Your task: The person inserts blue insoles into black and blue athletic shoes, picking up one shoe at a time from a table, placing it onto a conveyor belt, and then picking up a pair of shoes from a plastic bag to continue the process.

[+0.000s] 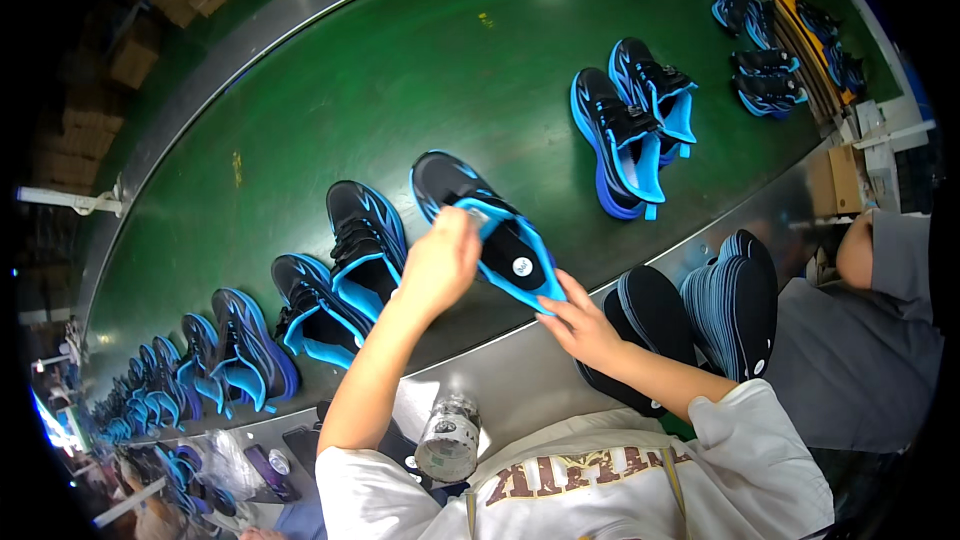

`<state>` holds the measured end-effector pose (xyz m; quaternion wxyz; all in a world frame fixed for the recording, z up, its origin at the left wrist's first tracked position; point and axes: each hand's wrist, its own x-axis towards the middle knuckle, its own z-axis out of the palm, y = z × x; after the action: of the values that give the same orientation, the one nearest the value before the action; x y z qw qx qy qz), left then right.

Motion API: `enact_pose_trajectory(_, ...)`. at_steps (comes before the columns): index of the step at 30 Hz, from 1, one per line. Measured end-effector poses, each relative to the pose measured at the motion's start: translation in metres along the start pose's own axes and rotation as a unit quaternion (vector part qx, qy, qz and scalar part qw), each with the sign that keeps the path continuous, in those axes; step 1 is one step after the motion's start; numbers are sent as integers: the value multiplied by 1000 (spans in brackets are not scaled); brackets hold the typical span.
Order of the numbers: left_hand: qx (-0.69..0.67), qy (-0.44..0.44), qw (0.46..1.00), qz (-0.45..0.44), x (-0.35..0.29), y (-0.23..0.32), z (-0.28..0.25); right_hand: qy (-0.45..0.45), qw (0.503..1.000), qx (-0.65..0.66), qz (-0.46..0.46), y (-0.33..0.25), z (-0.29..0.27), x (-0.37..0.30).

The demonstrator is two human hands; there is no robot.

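A black and bright-blue sports shoe (453, 180) lies in front of me on the green belt, its opening toward me. My left hand (440, 258) is closed at the front of the opening, by the tongue; its fingertips are partly hidden. At the blue heel collar, my right hand (583, 325) grips the edge between thumb and fingers. Inside the shoe shows a black insole (508, 252) with a round white sticker. Left of it stand two matching shoes, one (358, 215) close to my left hand and another (305, 290) nearer me.
More pairs line the green conveyor belt (300, 120), including a shoe (605, 125) to the right and another (250, 340) at left. Stacked black insoles (730, 305) lie on the metal ledge at right, beside a person in grey. A clear jar (449, 445) stands near my body.
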<state>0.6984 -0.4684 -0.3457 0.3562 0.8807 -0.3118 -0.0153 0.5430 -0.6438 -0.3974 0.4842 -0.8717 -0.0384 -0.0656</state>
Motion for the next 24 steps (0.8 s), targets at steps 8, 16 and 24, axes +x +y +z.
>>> enact_pose_trajectory(8,-559,40,808,-179,45,26,-16,-38,998,50,0,-17,-10,36)
enact_pose_trajectory(16,60,-4,997,-52,121,102,90,28,934,-320,158,25,-122,-102)
enact_pose_trajectory(24,217,-51,975,-6,176,94,154,38,932,-238,272,28,-138,-160)
